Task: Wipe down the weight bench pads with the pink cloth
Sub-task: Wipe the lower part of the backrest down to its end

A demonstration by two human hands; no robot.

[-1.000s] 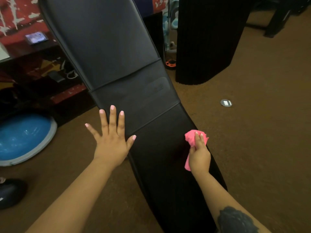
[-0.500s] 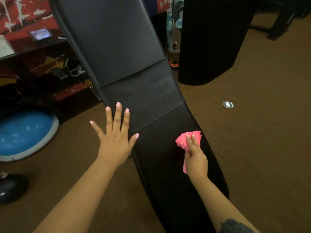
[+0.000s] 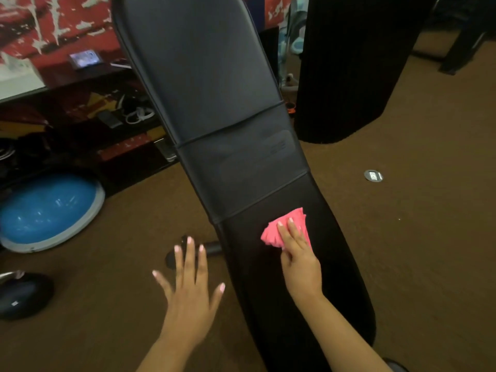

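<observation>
Fingers of the right hand (image 3: 300,260) press a bunched pink cloth (image 3: 285,232) flat against the black seat pad (image 3: 316,304) of a weight bench, just below the seam where the seat meets the raised back pad (image 3: 204,76). Beside it, the left hand (image 3: 189,294) hovers with fingers spread wide and holds nothing, off the pad's edge and above the brown carpet (image 3: 416,237) and a dark bench foot (image 3: 209,249). Well to the left of that hand sits a blue balance dome (image 3: 48,210); far to the right of the wiping hand, a small round floor plate (image 3: 373,175) is set in the carpet
</observation>
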